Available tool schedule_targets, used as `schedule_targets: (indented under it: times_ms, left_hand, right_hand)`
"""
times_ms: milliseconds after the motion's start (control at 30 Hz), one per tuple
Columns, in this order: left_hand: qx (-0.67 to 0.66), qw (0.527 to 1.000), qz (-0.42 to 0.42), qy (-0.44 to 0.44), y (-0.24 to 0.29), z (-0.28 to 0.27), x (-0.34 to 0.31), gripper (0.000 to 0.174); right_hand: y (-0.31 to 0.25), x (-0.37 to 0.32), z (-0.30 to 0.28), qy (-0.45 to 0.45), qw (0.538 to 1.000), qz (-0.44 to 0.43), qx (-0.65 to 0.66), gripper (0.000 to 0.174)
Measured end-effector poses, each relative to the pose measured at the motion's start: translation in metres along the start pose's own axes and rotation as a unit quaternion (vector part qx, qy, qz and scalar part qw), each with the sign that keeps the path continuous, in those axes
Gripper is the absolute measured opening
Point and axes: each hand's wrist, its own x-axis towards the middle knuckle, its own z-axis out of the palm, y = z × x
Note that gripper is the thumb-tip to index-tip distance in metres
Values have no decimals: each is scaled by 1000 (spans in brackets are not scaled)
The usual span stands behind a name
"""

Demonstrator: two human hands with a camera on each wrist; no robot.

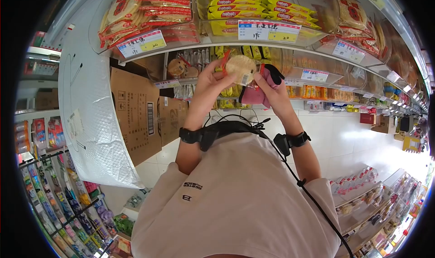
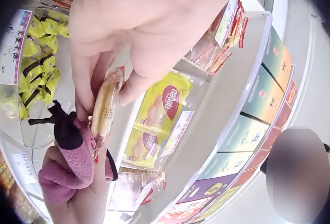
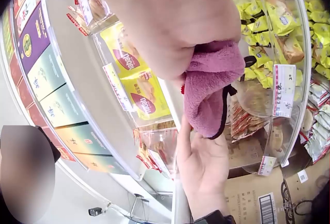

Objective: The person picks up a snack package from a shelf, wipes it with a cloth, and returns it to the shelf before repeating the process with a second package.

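Note:
In the head view, a round, flat, pale cracker in a clear wrapper with red ends is held up before the shelves. My left hand pinches its left side between thumb and fingers. At its other side is my right hand, thumb at the wrapper's edge, also gripping a purple cloth with black trim. Seen edge-on in the left wrist view, the wrapped cracker sits between my left thumb and fingers. The cloth hides most of the packet in the right wrist view.
Clear shelf bins hold yellow wafer packs and red-edged cracker bags, with price tags along the front. Cardboard boxes stand at lower left beside a white padded sheet. A black cable runs from my right wrist strap.

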Motion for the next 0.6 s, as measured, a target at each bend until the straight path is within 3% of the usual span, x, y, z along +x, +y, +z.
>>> schedule_targets:
  times_ms: [200, 300, 400, 600]
  left_hand:
    - [-151, 988, -11, -22, -3, -4, -2, 36]
    - [-223, 975, -14, -13, -9, -15, 1, 31]
    - [-168, 986, -4, -6, -9, -15, 2, 31]
    - [-135, 990, -29, 30, -6, -13, 4, 31]
  right_hand:
    - [-8, -4, 5, 15, 997, 24, 72, 24]
    - [-18, -8, 7, -1, 998, 58, 33, 28]
    - [-21, -9, -7, -60, 978, 172, -101, 33]
    - [-4, -11, 9, -39, 995, 12, -93, 24]
